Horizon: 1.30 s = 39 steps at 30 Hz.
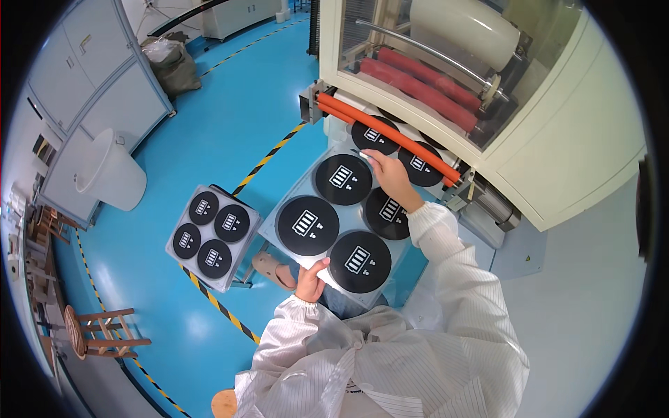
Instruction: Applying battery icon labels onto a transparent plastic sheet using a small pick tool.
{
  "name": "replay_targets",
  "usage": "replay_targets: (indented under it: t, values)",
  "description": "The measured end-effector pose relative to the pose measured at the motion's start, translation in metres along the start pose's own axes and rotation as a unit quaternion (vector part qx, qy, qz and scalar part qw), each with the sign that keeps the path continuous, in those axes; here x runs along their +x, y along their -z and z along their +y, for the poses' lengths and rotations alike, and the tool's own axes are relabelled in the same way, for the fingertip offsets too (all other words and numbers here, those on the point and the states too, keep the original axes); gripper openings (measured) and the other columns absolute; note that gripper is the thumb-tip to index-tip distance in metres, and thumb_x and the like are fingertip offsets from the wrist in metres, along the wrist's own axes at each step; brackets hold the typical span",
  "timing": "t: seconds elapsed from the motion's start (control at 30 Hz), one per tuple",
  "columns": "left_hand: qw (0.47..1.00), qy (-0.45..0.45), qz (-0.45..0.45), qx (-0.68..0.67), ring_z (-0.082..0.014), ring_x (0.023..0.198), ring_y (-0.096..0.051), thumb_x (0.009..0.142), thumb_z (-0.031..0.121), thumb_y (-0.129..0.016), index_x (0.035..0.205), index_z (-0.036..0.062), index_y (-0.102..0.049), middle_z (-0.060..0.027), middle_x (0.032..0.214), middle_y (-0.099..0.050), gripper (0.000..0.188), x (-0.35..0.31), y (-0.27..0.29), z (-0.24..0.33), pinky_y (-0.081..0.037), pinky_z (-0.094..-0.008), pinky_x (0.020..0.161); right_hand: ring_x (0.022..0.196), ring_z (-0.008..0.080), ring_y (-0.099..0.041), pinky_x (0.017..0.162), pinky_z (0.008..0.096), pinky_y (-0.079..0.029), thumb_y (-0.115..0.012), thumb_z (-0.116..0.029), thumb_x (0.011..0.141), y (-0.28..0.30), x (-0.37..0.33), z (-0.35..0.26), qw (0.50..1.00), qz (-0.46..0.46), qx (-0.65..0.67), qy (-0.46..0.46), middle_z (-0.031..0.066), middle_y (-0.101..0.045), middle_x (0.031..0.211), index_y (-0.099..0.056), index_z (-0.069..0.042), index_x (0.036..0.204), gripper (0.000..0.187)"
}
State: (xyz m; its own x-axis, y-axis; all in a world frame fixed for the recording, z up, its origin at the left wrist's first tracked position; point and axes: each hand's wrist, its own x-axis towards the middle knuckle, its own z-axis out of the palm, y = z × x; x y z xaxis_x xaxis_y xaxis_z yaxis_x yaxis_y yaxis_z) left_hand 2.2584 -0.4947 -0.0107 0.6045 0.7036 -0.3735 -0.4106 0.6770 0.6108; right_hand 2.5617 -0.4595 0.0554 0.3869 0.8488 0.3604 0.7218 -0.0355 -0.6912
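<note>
One left hand [311,281], thumb clamped over the near edge, holds a pale sheet [306,187] bearing four black discs [359,261].
Farther out, the right hand [391,175] pinches a small white piece [366,154]; uneven pull between hands could crease the sheet beside the orange rollers [390,138].

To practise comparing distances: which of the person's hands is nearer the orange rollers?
Right. The right hand is just below the orange rollers in view; the left hand is farther down, gripping the tray.
</note>
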Motion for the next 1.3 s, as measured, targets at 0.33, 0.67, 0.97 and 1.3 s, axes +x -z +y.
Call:
replay_targets:
  t: [0.33,0.67,0.97,1.3]
  values:
    - [0.997,-0.041,0.052,0.028,-0.0254,0.104,-0.058,0.079,-0.004,-0.058,0.120,0.0005,-0.047,-0.0102,0.112,-0.058,0.043,0.000,-0.013,0.004,-0.051,-0.0369,0.085,0.074,0.0328,-0.062,0.063,0.0428,-0.050,-0.049,-0.017,0.090,-0.047,0.035,0.013,0.998,-0.015,-0.049,0.044,0.0126,-0.066,0.084,-0.061,-0.014,0.108,0.022]
    - [0.997,0.014,0.075,0.020,-0.0207,0.105,-0.055,0.076,-0.007,-0.059,0.125,0.0023,-0.045,-0.0083,0.117,-0.055,0.052,-0.003,0.000,0.005,-0.045,-0.0306,0.090,0.074,0.0334,-0.062,0.066,0.0426,-0.049,-0.049,-0.017,0.089,-0.059,0.038,0.019,0.999,-0.025,-0.033,0.033,0.0134,-0.066,0.084,-0.063,-0.014,0.107,0.023]
    - [0.994,0.010,0.101,0.040,-0.0239,0.088,-0.064,0.077,-0.005,-0.059,0.114,-0.0041,-0.052,-0.0120,0.101,-0.063,0.038,-0.011,-0.009,0.014,-0.053,-0.0329,0.075,0.076,0.0331,-0.064,0.070,0.0420,-0.051,-0.052,-0.013,0.087,-0.055,0.064,0.024,0.987,-0.147,-0.067,0.009,0.0167,-0.066,0.083,-0.067,-0.008,0.102,0.022]
    - [0.996,-0.006,0.084,0.009,-0.0252,0.092,-0.063,0.076,-0.004,-0.059,0.117,-0.0030,-0.050,-0.0122,0.105,-0.061,0.042,-0.014,0.005,0.001,-0.053,-0.0339,0.079,0.075,0.0343,-0.060,0.067,0.0406,-0.047,-0.053,-0.015,0.085,0.075,-0.032,0.058,0.956,-0.284,-0.062,0.048,0.0153,-0.064,0.080,-0.066,-0.004,0.092,0.019]
